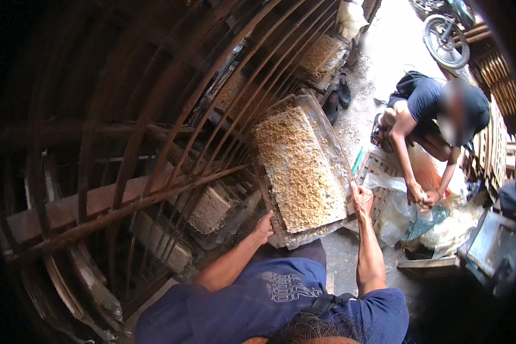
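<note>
A shallow brown wooden tray (265, 194) sat at the centre of the frame, tilted, bearing a rectangular slab of crumbly tan-and-white material (301, 172); clear plastic sheeting (322, 127) showed along its right side. Left hand (264, 228) had its fingers clamped on the tray's lower-left edge, fingertips partly hidden. Right hand (362, 199) had its fingers curled tight round the tray's right edge, near the lower corner. A thin teal-green strip (358, 159) stood just above the right hand. Rack of dark, rusty-brown slats (172, 152) filled the left, with pale rectangular blocks (211, 210) behind the bars. At right, a crouching co-worker in a dark T-shirt (423, 98) had both hands together over translucent plastic bags (456, 229), beside a pale slatted crate (379, 166). Motorbike wheel (446, 42) at upper right.
</note>
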Tool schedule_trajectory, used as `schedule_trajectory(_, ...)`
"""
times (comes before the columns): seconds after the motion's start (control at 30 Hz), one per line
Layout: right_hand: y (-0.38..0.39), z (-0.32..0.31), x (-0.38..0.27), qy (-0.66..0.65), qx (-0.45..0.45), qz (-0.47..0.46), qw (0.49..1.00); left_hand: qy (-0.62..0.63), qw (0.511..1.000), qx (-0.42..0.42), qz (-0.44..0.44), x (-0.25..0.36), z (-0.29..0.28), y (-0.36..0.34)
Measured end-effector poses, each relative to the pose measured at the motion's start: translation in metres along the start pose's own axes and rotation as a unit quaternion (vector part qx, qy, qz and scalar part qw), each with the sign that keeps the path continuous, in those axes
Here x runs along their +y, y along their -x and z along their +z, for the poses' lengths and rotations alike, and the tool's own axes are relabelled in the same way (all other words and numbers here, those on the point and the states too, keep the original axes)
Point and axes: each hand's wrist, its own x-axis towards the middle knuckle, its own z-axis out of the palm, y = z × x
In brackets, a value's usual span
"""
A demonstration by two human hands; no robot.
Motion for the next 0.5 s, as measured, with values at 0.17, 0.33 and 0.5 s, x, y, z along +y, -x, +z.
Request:
schedule_trajectory(0.17,-0.118,0.039,-0.016,0.051,-0.059,-0.047,0.996,0.096,0.995,-0.013,0.019,0.045,0.043,-0.043)
schedule_trajectory(0.33,-0.208,0.106,-0.057,0.093,-0.082,-0.099,0.987,0.125,0.990,0.062,0.028,0.091,0.047,-0.096)
schedule_trajectory(0.5,-0.275,0.183,-0.104,0.047,-0.109,-0.148,0.982,0.165,0.978,0.107,0.066,0.150,0.024,-0.139)
